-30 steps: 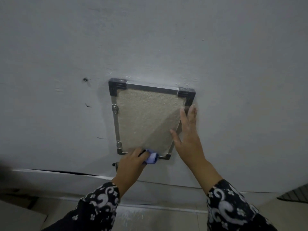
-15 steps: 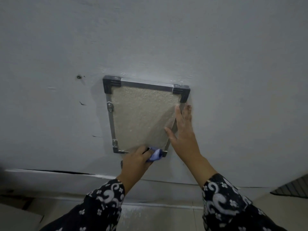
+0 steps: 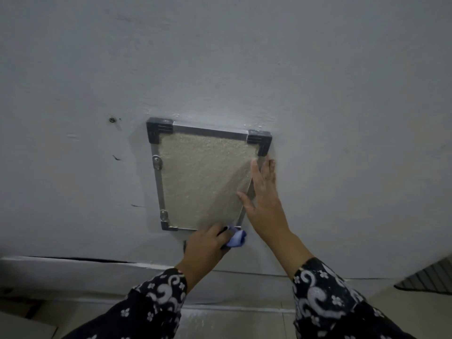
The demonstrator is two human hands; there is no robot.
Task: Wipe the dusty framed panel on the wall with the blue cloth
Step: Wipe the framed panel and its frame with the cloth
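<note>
A framed panel (image 3: 203, 177) with a beige grainy face, a metal frame and black plastic top corners hangs on the grey wall. My left hand (image 3: 208, 248) is closed around a bunched blue cloth (image 3: 236, 238) at the panel's lower right corner, on the bottom frame edge. My right hand (image 3: 263, 199) lies flat with fingers together against the panel's right edge, covering most of that side of the frame. The lower right corner of the frame is hidden behind the cloth and hands.
The grey wall (image 3: 342, 118) has a small screw hole (image 3: 112, 119) and scuff marks left of the panel. A cracked ledge (image 3: 73, 261) runs below. Pale floor tiles (image 3: 232, 321) lie underneath, with a dark grille (image 3: 430, 280) at the right.
My left hand has slid the blue cloth rightward along the bottom frame edge toward the lower right corner. My right hand stays on the right edge.
</note>
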